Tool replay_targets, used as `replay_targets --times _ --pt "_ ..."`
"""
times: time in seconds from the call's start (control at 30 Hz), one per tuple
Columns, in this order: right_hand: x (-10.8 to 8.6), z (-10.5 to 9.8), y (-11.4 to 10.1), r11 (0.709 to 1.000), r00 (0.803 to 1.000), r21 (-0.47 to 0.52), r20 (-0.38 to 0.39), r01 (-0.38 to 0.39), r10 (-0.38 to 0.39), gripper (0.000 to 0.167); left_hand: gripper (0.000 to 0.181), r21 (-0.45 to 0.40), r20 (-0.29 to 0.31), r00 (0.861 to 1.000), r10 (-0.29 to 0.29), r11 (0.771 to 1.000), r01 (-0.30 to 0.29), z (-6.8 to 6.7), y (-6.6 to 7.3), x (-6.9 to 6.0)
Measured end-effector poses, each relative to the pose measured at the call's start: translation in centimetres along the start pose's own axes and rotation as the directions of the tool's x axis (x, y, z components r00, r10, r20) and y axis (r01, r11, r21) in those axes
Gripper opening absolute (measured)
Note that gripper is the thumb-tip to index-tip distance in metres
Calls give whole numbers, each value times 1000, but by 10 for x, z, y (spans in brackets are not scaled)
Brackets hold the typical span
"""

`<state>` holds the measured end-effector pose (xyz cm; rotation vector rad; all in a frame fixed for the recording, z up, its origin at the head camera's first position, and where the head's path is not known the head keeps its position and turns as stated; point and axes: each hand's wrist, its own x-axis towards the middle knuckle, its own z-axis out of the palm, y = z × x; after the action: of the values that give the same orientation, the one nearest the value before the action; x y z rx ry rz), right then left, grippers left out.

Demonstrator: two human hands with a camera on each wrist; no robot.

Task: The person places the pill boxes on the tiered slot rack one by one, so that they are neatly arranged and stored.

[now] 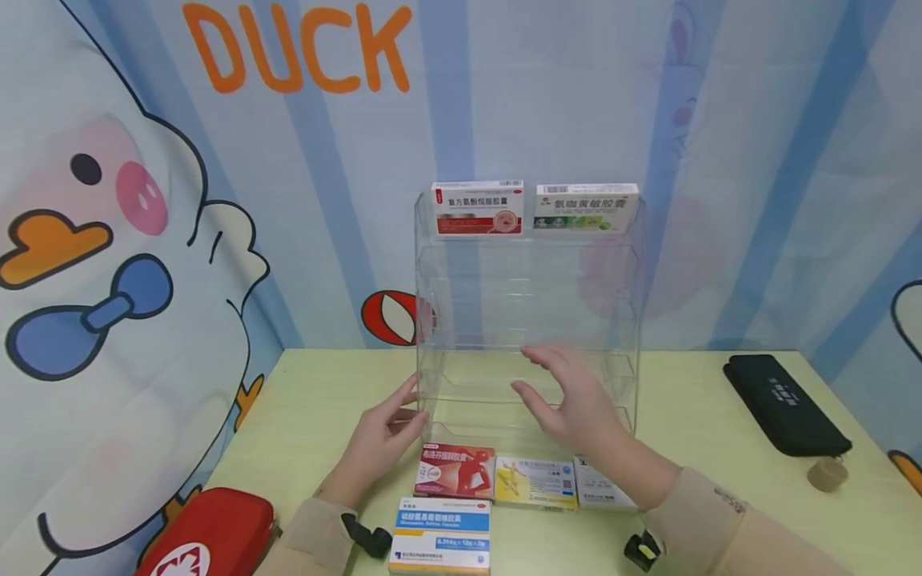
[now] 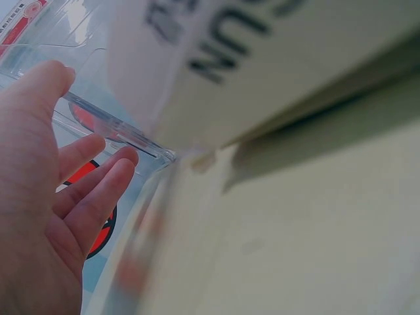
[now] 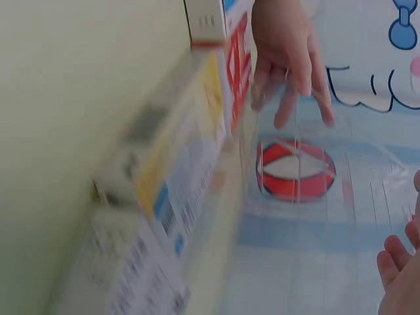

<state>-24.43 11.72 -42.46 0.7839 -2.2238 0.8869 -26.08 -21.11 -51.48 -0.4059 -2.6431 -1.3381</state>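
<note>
And the rack [image 1: 468, 320] is standing on the table [image 1: 691, 400], two medicine boxes [image 1: 478, 210] sitting side by side at its top! Three more boxes [image 1: 535, 483] are lying in a row before it, a fourth box [image 1: 440, 534] nearer still. The case [image 1: 230, 512] is lying front-left, the pouch [image 1: 788, 404] right, the curtain [image 1: 576, 96] hanging behind.

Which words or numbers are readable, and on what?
"DUCK": backdrop
"复方氨酚烷胺胶囊": upper left box
"氨咖黄敏胶囊": upper right box
"布洛芬缓释胶囊", "12": red box
"硫酸氨基葡萄糖胶囊", "0.314": blue-and-white box
Too blurred or small: yellow-and-white box, white box, black pouch, left wrist view's lettering, other print.
</note>
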Motion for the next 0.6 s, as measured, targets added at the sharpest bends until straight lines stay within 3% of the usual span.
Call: replay_targets --times 0.33,0.6 --pt "-39 28 -28 984 990 153 124 -91 72 53 77 -14 15 1000 -16 1000 17 -3 1 0" --pt "-67 43 -39 957 960 208 239 -200 149 55 78 -14 18 1000 -18 1000 18 -3 2 -1"
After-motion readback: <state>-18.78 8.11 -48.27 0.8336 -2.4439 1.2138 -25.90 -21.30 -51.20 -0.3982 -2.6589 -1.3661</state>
